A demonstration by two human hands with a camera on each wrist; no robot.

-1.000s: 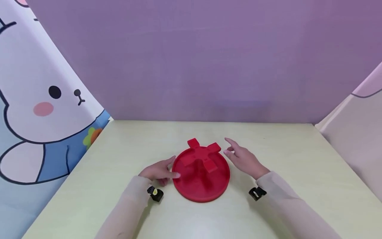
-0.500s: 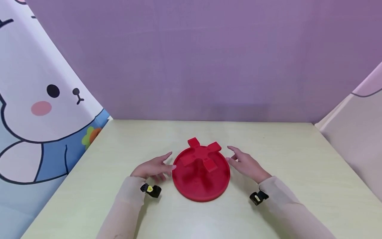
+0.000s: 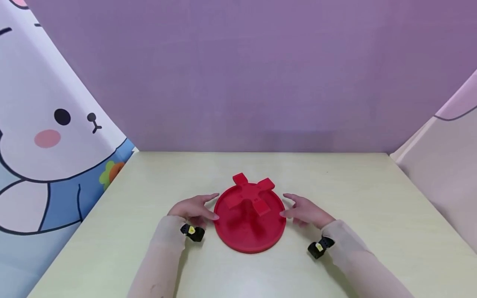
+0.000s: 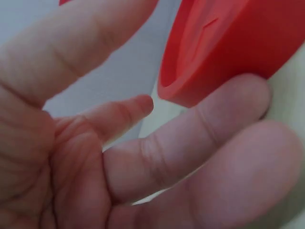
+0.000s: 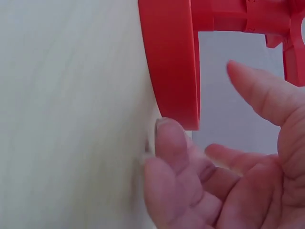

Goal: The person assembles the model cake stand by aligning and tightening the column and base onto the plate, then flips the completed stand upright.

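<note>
A round red tray with a raised rim rests on the pale table. From its middle rises a red post, topped by a cross-shaped piece with several flat arms. My left hand is at the tray's left side, thumb tip at the rim; in the left wrist view its extended fingers lie low beside the outer wall. On the opposite side is my right hand, thumb tip overlapping the rim. Its loosely bent fingers are close by the tray's outer wall in the right wrist view.
The pale table ends at a purple backdrop. A panel with a cartoon animal stands at the left, and a pale panel at the right. Each wrist carries a small black camera.
My left hand drew away to the left from the rim, then came back to it. My right hand moved down alongside the rim, spreading its thumb and forefinger. The tray stayed put.
</note>
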